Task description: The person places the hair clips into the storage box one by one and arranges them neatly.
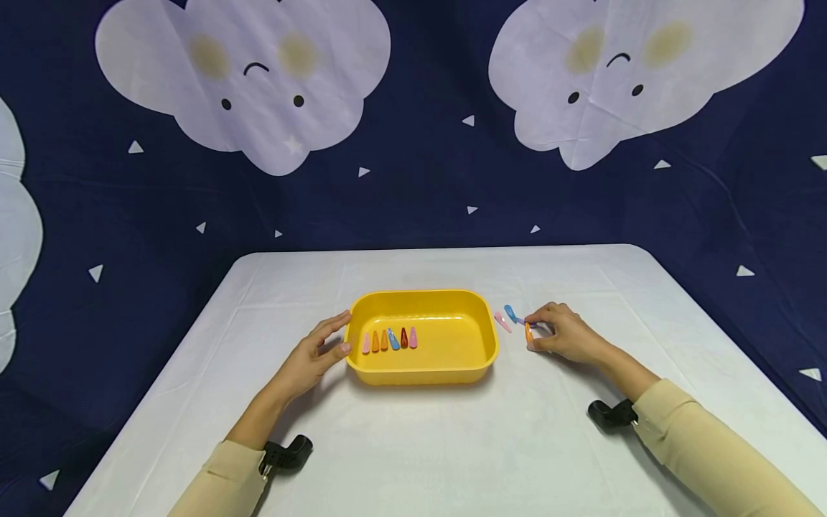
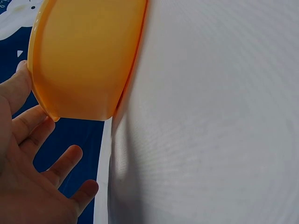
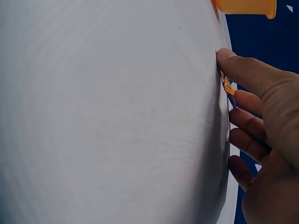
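Observation:
A yellow plastic tray (image 1: 423, 375) stands on the white table. Inside, toward its left end, a row of several snap hair clips includes a blue hair clip (image 1: 393, 339) and a dark red hair clip (image 1: 404, 337). With fingers spread, my left hand (image 1: 309, 362) touches the tray's left end; its thumb and forefinger meet the rim in the left wrist view. Right of the tray, my right hand (image 1: 568, 334) pinches an orange hair clip (image 1: 528, 333) end to end between thumb and forefinger, down at the table surface. The right wrist view hides part of that orange clip.
Between tray and right hand lie a pink hair clip (image 1: 503, 322), another blue hair clip (image 1: 510, 313) and a purple one (image 1: 521, 321), partly hidden by the fingers. A dark blue cloth (image 1: 426, 208) with clouds and triangles hangs behind the white table (image 1: 452, 452).

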### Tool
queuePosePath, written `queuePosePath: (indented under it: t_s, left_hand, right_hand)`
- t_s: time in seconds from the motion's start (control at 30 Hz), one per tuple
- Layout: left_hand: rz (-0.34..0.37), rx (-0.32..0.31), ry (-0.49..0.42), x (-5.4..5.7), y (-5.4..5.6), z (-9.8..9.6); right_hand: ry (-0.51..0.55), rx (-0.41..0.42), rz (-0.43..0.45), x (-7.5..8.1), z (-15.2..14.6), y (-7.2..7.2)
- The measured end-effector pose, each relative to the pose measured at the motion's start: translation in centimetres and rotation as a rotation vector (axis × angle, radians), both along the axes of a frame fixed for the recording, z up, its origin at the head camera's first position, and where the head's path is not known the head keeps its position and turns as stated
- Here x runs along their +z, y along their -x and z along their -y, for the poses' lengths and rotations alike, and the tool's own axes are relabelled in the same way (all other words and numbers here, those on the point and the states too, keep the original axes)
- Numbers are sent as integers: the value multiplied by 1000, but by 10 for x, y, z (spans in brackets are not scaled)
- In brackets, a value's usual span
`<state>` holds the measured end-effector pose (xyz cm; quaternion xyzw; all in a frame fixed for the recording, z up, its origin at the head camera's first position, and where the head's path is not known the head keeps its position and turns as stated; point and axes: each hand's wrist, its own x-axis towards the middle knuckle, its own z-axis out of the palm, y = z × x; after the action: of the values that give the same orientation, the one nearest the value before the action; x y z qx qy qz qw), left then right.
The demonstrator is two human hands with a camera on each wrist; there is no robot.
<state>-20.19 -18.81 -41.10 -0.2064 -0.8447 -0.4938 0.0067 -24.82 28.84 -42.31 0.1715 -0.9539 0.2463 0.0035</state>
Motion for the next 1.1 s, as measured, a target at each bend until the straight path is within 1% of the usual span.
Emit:
queuePosePath:
  t_s: [0.17, 0.27, 0.4, 0.6, 0.9, 1.1]
  left_hand:
    - [-4, 4, 9, 0, -1, 1]
    - [-7, 3, 8, 0, -1, 1]
    - [-9, -3, 2, -2, 0, 1]
    - [-11, -3, 0, -3, 0, 1]
    - [-5, -3, 4, -2, 0, 1]
    - [3, 4, 2, -1, 1, 1]
  right_hand:
    - [-3, -7, 7, 1, 0, 0]
    - [-2, 2, -11, -1, -2, 0]
    - [21, 0, -23, -3, -3, 1]
    - [56, -18, -6, -1, -3, 0]
    - [106, -16, 22, 14, 1, -1]
    - [127, -2, -13, 28, 8, -3]
